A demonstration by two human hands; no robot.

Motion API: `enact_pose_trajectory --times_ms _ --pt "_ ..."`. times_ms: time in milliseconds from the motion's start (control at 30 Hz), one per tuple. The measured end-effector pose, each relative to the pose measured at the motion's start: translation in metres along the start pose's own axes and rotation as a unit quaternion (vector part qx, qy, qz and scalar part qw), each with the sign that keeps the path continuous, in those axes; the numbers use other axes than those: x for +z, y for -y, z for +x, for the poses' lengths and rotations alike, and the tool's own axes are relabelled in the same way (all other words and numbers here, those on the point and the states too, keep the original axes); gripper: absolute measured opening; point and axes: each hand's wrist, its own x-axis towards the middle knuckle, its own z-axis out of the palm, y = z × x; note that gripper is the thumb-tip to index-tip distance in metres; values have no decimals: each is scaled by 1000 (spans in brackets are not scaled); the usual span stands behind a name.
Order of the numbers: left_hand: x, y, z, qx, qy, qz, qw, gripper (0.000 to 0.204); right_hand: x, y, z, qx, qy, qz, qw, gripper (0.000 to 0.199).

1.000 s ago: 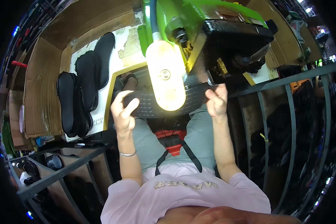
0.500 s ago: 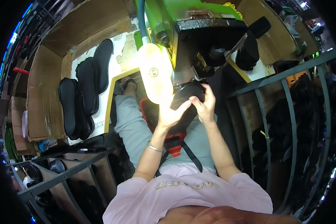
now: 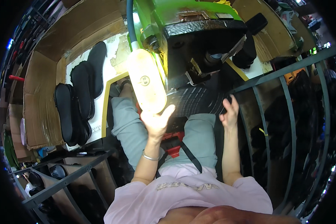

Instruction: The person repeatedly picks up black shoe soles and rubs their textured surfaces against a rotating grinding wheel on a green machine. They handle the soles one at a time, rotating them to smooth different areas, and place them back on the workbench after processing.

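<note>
My left hand [image 3: 156,121] is raised with its fingers apart and nothing in it, brightly lit just under a long glowing lamp [image 3: 146,85]. My right hand [image 3: 229,112] is open too, its fingertips at the right edge of a black ribbed rubber sheet [image 3: 196,101]. That sheet lies over my knees below the black head [image 3: 205,37] of a green machine [image 3: 156,15]. I cannot tell whether the right fingers pinch the sheet's edge.
Several black shoe soles [image 3: 78,97] lie stacked on a white surface at the left, beside cardboard sheets [image 3: 37,100]. A grey metal rack [image 3: 283,97] with dark goods stands at the right, a metal frame [image 3: 63,183] at lower left. A red part with black straps [image 3: 174,143] sits on my lap.
Both hands held a dark piece together by the lamp half a second ago. They have now come apart: the left is open under the lamp, the right has moved out to the right.
</note>
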Motion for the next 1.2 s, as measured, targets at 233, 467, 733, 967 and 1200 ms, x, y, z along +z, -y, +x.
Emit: enact_pose_trajectory --times_ms 233,467,733,967,1200 --pt "-73 -25 18 -23 68 3 997 36 74 42 48 -3 220 -38 975 24" --pt "-163 7 3 -167 58 -90 980 21 117 14 17 -37 281 -119 952 32" --pt "-67 103 -61 -171 173 168 955 18 137 -15 20 -251 233 -206 917 38" --pt "-16 55 -22 141 249 417 863 50 116 75 -15 -374 222 -392 811 34" --pt "-192 -55 59 -1 -128 777 617 74 51 166 60 -680 14 -278 679 24"
